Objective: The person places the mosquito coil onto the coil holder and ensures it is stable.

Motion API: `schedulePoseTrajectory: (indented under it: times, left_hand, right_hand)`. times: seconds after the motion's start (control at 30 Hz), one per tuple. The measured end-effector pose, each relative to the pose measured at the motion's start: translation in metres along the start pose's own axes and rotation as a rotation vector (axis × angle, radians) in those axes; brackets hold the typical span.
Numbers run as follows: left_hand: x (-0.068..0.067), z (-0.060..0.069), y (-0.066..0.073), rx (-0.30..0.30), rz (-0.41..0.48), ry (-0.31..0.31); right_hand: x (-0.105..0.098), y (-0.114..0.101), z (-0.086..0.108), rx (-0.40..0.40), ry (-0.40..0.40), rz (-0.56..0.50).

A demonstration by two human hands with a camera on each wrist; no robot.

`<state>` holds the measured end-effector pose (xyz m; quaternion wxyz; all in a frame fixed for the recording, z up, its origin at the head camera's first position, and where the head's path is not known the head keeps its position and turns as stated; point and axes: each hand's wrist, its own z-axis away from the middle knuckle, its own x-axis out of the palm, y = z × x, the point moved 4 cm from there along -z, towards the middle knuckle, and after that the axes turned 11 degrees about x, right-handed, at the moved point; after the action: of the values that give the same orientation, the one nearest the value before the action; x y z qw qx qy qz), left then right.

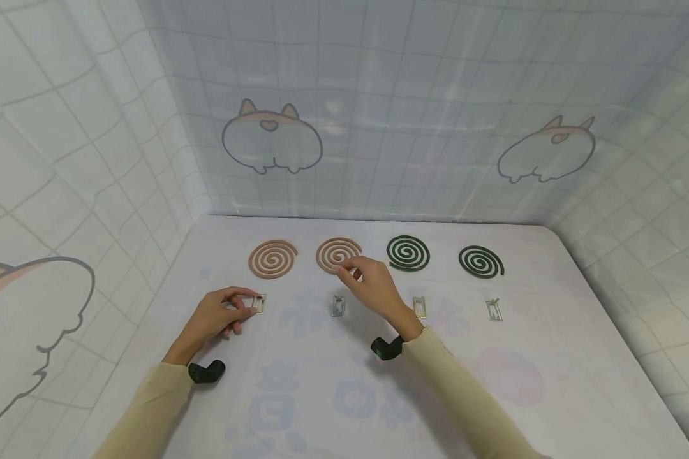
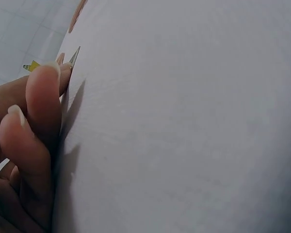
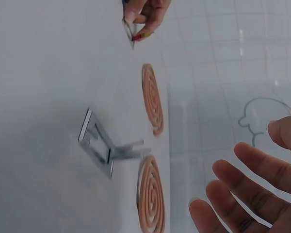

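My left hand (image 1: 212,317) is at the left of the table and pinches a small rectangular metal mosquito coil stand (image 1: 263,304) between thumb and fingers. In the left wrist view, the stand's pointed tip (image 2: 74,57) juts past the fingertips, near the tabletop. My right hand (image 1: 376,288) hovers over the near edge of a brown mosquito coil (image 1: 325,256) and holds nothing. Its fingers (image 3: 254,170) are loosely bent and apart in the right wrist view. Just left of this hand lies a silver coil stand (image 1: 339,306), with a prong raised in the right wrist view (image 3: 127,151).
Another brown coil (image 1: 272,259) lies at the back left. Two green coils, one middle (image 1: 408,254) and one right (image 1: 481,262), continue the row. In front of them lie a gold-coloured stand (image 1: 419,307) and a silver stand (image 1: 494,310). Patterned cloth walls (image 1: 379,127) enclose the table.
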<state>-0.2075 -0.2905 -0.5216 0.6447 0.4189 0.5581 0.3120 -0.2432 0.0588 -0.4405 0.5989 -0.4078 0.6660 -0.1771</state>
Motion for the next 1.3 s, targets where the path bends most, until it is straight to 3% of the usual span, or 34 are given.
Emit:
schedulePoseTrajectory:
  times: [0.43, 0.97, 1.3]
  left_hand:
    - [-0.002, -0.001, -0.003, -0.009, -0.01, 0.002]
    - [-0.002, -0.005, -0.004, -0.005, -0.017, 0.018]
    - [0.0, -0.004, -0.004, -0.015, -0.011, 0.026]
  right_hand:
    - [0.033, -0.024, -0.006, 0.013, -0.099, -0.103]
    - [0.083, -0.043, -0.019, 0.008, -0.137, -0.086]
    - [0.1, -0.052, -0.025, 0.03, -0.218, -0.118]
